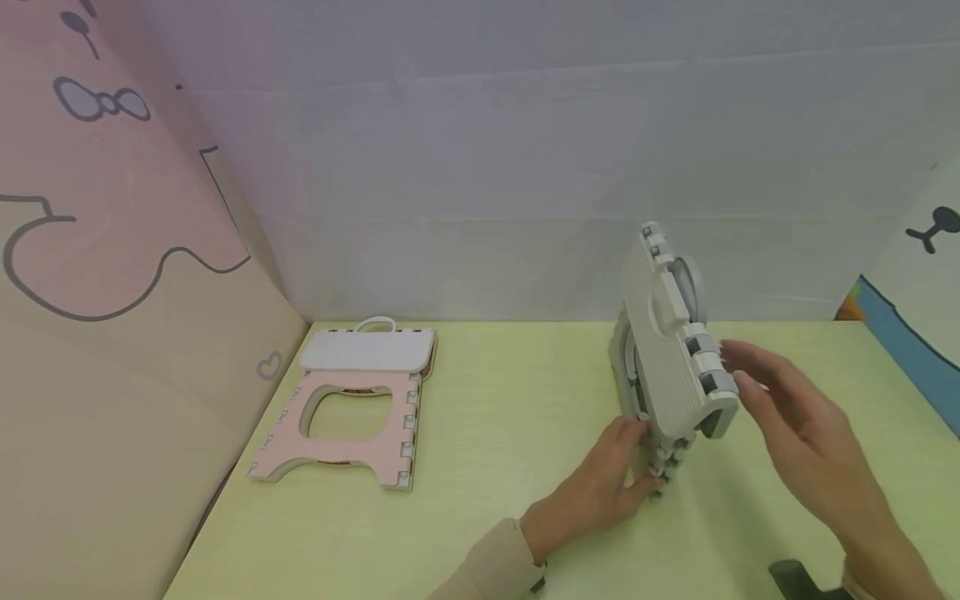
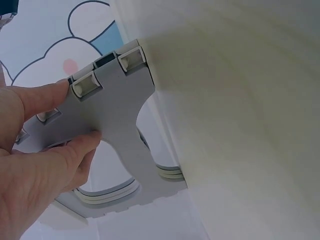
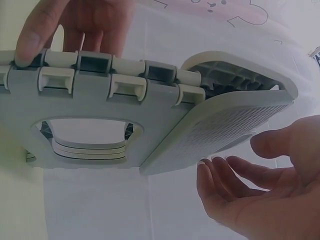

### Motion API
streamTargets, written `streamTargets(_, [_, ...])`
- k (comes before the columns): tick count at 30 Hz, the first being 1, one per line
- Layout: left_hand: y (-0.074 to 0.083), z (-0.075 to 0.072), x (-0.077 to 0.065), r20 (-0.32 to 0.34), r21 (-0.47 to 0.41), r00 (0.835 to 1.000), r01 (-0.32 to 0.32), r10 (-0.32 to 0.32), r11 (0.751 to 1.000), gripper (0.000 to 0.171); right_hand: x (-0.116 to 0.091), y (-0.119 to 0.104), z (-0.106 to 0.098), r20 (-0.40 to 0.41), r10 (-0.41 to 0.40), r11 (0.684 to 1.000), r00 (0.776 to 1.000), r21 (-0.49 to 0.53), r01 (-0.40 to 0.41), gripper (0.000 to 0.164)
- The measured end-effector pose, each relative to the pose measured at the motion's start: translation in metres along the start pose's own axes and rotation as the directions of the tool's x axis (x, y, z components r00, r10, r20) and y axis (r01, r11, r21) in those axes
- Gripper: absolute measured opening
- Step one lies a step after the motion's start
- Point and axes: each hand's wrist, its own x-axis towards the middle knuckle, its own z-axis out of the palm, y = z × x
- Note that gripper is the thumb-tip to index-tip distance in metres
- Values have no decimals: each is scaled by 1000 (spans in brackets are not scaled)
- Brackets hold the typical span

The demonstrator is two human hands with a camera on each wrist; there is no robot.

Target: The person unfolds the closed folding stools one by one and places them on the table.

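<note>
Stool (image 1: 654, 358) stands w/ long axis ~vert., seat (image 3: 230, 115) up, L fingers (image 2: 42, 98) gripping.

No readable text; no legible labels, brands, numbers

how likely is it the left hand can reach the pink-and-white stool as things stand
Probably not while the left hand pinches the grey-white stool; with that grip released, likely yes, as bare table leads to the pink-and-white stool.

Green table (image 1: 510, 400), pink stool (image 1: 347, 381) (flat), grey stool (image 1: 667, 354)
</note>
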Motion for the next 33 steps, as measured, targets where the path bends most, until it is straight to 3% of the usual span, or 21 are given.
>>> streamTargets(9, [1, 1, 0, 1, 8, 1000, -8, 8, 1000, 61, -6, 14, 0, 40, -48, 998, 998, 52, 46, 48])
streamTargets(33, [-1, 1, 0, 2, 10, 1000, -16, 16, 1000, 60, -20, 48, 12, 154, -38, 999, 987, -30, 43, 62])
